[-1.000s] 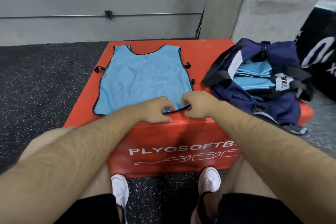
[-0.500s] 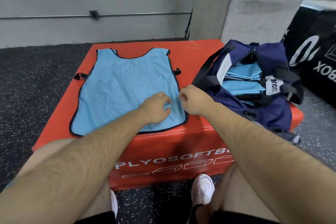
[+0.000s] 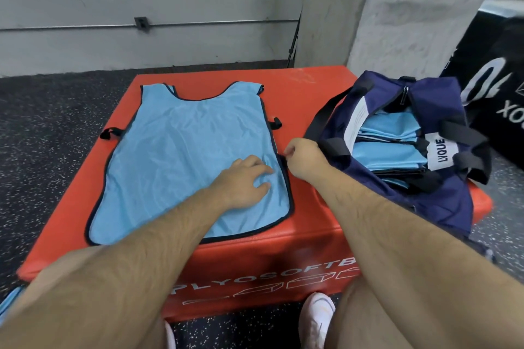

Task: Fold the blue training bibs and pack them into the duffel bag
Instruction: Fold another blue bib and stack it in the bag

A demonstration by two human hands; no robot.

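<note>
On the box (image 3: 312, 99), the left hand (image 3: 243, 183) rests flat on the bib (image 3: 184, 156); the right hand (image 3: 302, 159) pinches its edge, beside the bag (image 3: 431, 207).

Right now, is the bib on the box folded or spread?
Spread flat: the blue bib lies on the red box, neckline and side straps showing, left hand resting on it.

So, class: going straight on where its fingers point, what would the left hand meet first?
The left hand would likely meet the right hand, pinching the blue bib at its edge; depth unclear.
</note>
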